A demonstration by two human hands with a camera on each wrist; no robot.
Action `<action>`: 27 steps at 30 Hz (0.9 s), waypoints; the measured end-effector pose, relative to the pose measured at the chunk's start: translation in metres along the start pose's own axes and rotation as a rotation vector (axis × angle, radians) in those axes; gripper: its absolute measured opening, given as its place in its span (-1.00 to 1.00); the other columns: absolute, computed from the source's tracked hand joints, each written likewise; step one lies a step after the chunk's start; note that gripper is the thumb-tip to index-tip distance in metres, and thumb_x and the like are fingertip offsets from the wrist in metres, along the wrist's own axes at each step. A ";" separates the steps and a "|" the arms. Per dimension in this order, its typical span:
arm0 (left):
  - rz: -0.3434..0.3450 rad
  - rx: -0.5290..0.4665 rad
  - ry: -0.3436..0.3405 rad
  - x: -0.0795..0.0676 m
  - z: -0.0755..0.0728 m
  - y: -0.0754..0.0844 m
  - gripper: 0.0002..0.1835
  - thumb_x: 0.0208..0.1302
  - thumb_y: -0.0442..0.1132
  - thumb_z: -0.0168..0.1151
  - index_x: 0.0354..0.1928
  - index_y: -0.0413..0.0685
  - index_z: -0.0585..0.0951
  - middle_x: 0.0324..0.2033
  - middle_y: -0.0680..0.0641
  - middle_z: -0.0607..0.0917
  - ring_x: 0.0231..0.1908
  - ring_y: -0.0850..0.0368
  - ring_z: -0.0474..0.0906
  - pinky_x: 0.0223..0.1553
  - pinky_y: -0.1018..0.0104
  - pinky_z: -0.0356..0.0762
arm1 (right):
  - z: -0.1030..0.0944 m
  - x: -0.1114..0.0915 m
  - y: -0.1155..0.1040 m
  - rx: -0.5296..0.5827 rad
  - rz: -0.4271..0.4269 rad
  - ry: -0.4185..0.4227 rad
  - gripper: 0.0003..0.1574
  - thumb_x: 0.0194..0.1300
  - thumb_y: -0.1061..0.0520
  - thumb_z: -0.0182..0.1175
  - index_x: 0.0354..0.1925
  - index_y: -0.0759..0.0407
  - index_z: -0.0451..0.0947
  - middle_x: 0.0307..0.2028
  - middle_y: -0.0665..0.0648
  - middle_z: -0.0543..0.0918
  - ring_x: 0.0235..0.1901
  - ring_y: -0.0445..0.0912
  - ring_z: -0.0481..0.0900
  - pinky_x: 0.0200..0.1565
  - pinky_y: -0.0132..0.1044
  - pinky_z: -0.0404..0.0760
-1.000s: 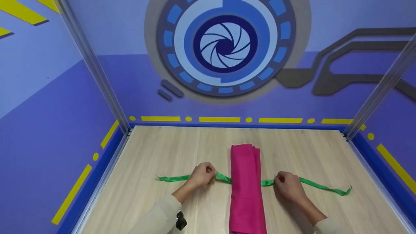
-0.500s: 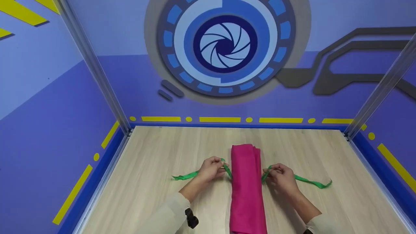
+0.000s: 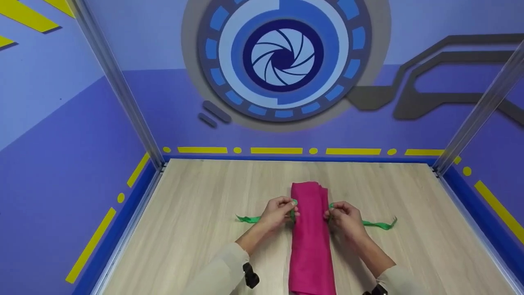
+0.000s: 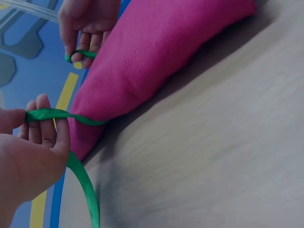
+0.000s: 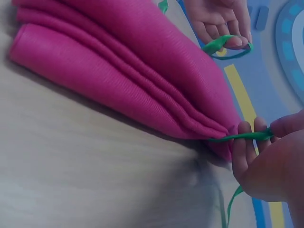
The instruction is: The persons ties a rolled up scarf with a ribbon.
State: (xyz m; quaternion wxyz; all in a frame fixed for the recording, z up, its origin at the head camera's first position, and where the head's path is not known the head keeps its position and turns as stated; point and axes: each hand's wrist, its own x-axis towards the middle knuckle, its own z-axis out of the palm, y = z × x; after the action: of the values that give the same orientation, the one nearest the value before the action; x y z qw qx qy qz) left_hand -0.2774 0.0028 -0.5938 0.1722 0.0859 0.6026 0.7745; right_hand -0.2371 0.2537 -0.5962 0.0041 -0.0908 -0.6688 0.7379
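Note:
A folded pink cloth (image 3: pixel 312 246) lies lengthwise on the table, its layered folds showing in the right wrist view. A green ribbon (image 4: pixel 88 185) runs beneath it and comes out on both sides. At the cloth's left edge my left hand (image 3: pixel 278 213) pinches one side of the ribbon between thumb and fingers, lifting it beside the cloth. My right hand (image 3: pixel 347 219) pinches the other side at the right edge, also raised. Both loose ribbon ends trail outward past the hands. The stretch of ribbon under the cloth is hidden.
The pale wooden table (image 3: pixel 196 184) is bounded by blue-purple panels at the back and sides. Metal posts (image 3: pixel 118 82) stand at the back corners. Dark bands (image 3: pixel 250 275) sit at the sleeve cuffs.
Both hands have moved inward to the cloth's edges, raising the ribbon on each side. The trailing ribbon ends have been drawn closer to the cloth, which has stayed in place.

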 end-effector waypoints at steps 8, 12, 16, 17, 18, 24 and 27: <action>0.081 0.140 0.002 0.005 0.016 0.001 -0.80 0.59 -0.29 0.21 0.05 -0.32 0.64 -0.23 -0.17 0.75 -0.19 -0.04 0.79 0.01 0.09 0.73 | 0.016 0.004 -0.005 -0.039 -0.032 -0.024 -0.76 0.58 0.29 0.15 0.09 0.46 0.52 -0.15 0.35 0.73 -0.10 0.10 0.75 -0.02 -0.19 0.69; 0.087 0.139 0.011 0.008 0.026 -0.001 -0.81 0.57 -0.32 0.23 0.03 -0.34 0.66 -0.24 -0.18 0.76 -0.22 -0.02 0.80 -0.01 0.11 0.74 | 0.023 0.003 -0.008 -0.082 -0.067 -0.025 -0.74 0.58 0.26 0.17 0.09 0.45 0.54 -0.13 0.36 0.71 -0.11 0.09 0.74 -0.02 -0.21 0.69; 0.077 0.165 0.025 0.011 0.034 -0.003 -0.82 0.55 -0.34 0.25 0.00 -0.35 0.67 -0.26 -0.19 0.77 -0.26 0.00 0.79 -0.07 0.16 0.75 | 0.030 0.003 -0.011 -0.096 -0.115 -0.030 -0.79 0.58 0.30 0.16 0.04 0.46 0.57 -0.15 0.37 0.70 -0.13 0.09 0.73 -0.03 -0.21 0.70; 0.069 0.180 0.030 0.012 0.035 -0.003 -0.82 0.55 -0.33 0.25 0.00 -0.34 0.68 -0.26 -0.19 0.78 -0.26 0.00 0.80 -0.09 0.17 0.75 | 0.031 0.003 -0.012 -0.093 -0.125 -0.033 -0.80 0.58 0.31 0.16 0.03 0.45 0.58 -0.14 0.37 0.70 -0.13 0.09 0.73 -0.02 -0.20 0.71; 0.061 0.196 0.036 0.012 0.037 -0.004 -0.83 0.55 -0.33 0.25 -0.01 -0.33 0.69 -0.26 -0.19 0.79 -0.26 0.00 0.80 -0.10 0.19 0.75 | 0.032 0.003 -0.013 -0.085 -0.135 -0.041 -0.81 0.57 0.33 0.15 0.02 0.47 0.58 -0.15 0.38 0.69 -0.14 0.09 0.73 -0.02 -0.18 0.71; 0.030 0.261 0.022 0.012 0.043 -0.005 -0.84 0.56 -0.33 0.24 -0.08 -0.28 0.75 -0.27 -0.13 0.80 -0.24 0.03 0.79 -0.12 0.22 0.74 | 0.036 0.004 -0.015 -0.107 -0.184 -0.093 -0.81 0.56 0.36 0.15 0.02 0.48 0.61 -0.15 0.35 0.70 -0.15 0.05 0.69 -0.08 -0.20 0.72; 0.024 0.287 -0.010 0.012 0.044 -0.007 -0.84 0.55 -0.34 0.23 -0.11 -0.26 0.76 -0.28 -0.08 0.80 -0.25 0.09 0.78 -0.14 0.25 0.73 | 0.037 0.003 -0.014 -0.176 -0.208 -0.092 -0.82 0.55 0.34 0.18 0.01 0.40 0.66 -0.16 0.30 0.72 -0.17 0.01 0.68 -0.13 -0.25 0.69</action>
State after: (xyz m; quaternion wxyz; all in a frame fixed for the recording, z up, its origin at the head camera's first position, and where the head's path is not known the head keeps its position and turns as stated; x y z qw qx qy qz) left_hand -0.2722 0.0480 -0.5897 0.1520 0.1208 0.7052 0.6819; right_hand -0.2466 0.2194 -0.5791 0.0421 0.0129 -0.7362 0.6753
